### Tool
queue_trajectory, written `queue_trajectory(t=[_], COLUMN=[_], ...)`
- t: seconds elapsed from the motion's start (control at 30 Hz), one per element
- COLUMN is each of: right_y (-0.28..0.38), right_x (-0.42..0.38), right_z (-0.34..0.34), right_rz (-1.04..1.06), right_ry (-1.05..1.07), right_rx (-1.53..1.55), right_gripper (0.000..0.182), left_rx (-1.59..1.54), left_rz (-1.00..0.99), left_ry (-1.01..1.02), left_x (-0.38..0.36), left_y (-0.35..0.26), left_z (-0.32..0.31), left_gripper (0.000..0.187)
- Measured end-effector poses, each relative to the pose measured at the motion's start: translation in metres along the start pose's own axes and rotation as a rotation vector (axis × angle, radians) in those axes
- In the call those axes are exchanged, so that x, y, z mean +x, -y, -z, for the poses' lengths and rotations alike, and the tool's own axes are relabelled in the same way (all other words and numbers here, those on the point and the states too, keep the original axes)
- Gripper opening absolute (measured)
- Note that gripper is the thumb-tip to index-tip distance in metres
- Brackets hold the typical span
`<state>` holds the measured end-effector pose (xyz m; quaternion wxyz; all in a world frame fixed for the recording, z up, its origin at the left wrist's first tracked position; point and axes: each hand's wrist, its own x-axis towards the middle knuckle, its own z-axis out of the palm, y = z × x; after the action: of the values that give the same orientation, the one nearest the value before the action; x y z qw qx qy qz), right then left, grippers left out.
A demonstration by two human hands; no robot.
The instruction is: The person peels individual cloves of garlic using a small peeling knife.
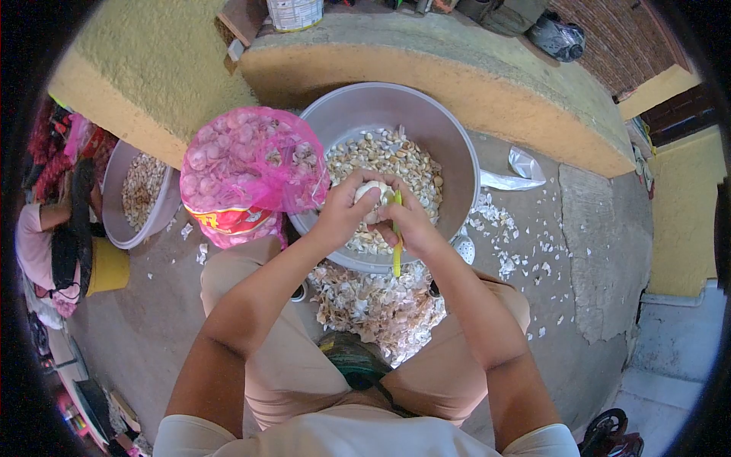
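Note:
My left hand is closed around a whitish garlic bulb, its thumb lying across the front. My right hand grips a slim yellow-green tool, which looks like a small knife; its blade cannot be made out. Both hands meet over a large grey basin that holds many loose garlic cloves. Left of the basin stands a pink mesh sack full of garlic bulbs. Garlic skins lie heaped below the hands, between my legs.
A second basin with cloves stands at the left, near another person and a yellow bucket. A concrete ledge runs behind. Skin scraps and a silvery plastic bag lie on the right-hand floor.

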<state>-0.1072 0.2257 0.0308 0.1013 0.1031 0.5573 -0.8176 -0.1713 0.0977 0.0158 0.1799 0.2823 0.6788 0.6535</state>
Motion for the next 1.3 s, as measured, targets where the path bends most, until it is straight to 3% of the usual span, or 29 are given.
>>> queue_trajectory(t=[0.17,0.37,0.57,0.67,1.1,1.17,1.3], right_y=[0.001,-0.001,0.001,-0.001,0.005,0.001,0.004], right_x=[-0.002,-0.001,0.001,0.003,0.003,0.004,0.003], right_z=[-0.002,0.001,-0.001,-0.002,-0.016,-0.016,-0.017], right_rz=[-0.007,-0.043,-0.083,-0.082,-0.034,-0.014,-0.04], right_ry=[-0.027,-0.02,-0.117,-0.126,-0.209,-0.219,-0.192], right_rx=[0.095,0.149,-0.011,-0.026,-0.2,-0.148,-0.051], right_gripper=[0.049,0.049,0.044,0.041,0.041,0.04,0.041], left_rx=[-0.101,-0.165,0.276,0.337,0.174,0.144,-0.015], left_rz=[0.131,0.127,0.071,0.132,0.17,0.091,0.115], left_ry=[0.061,0.038,-0.014,0.018,-0.134,-0.121,-0.076], left_x=[-0.002,-0.002,-0.002,0.0,0.003,0.002,0.002], left_y=[-0.014,-0.004,-0.003,-0.012,-0.008,-0.002,-0.002], left_z=[-0.002,-0.005,-0.004,0.0,-0.003,-0.003,-0.002], left_gripper=[0.02,0.02,0.031,0.033,0.033,0.031,0.03])
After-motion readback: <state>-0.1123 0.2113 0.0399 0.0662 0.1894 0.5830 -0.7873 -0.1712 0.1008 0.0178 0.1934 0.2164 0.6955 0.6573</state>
